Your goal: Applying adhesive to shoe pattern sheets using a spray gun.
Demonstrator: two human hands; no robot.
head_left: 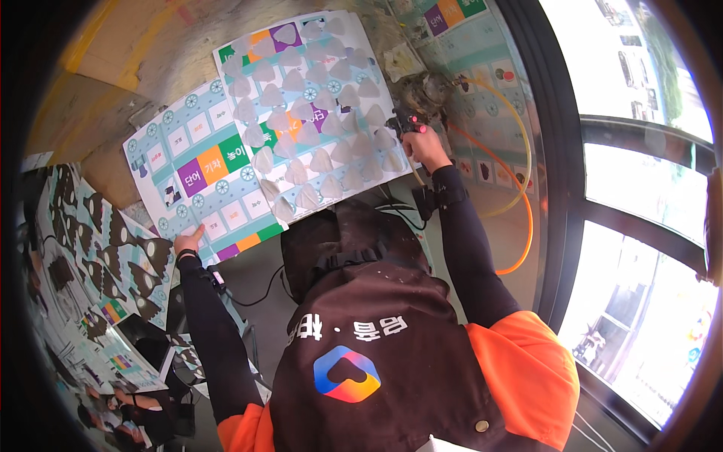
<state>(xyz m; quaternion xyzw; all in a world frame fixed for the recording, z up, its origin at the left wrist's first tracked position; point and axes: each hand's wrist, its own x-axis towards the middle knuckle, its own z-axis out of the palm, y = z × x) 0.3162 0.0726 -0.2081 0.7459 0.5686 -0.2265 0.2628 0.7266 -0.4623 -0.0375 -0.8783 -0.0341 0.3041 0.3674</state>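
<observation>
My right hand (426, 148) is wrapped around a small dark tool with pink-red knobs, which looks like a spray gun (407, 123). It is at the right edge of a printed sheet (324, 139) covered with rows of pale grey, translucent, petal-like pieces (298, 172). A second printed sheet (177, 135), with wheels, small white cards and coloured blocks, lies partly beneath it on the left. My left hand (190, 239) pinches this lower sheet's near left edge, thumb on top. The fingers under the sheet are hidden.
Orange (529, 233) and yellow (520, 113) hoses loop at the right, before a side panel bearing similar prints. Beyond stands a dark window frame (561, 188). Brown cardboard (113, 45) lies at the back left. More printed sheets with dark shapes (113, 248) fill the left side.
</observation>
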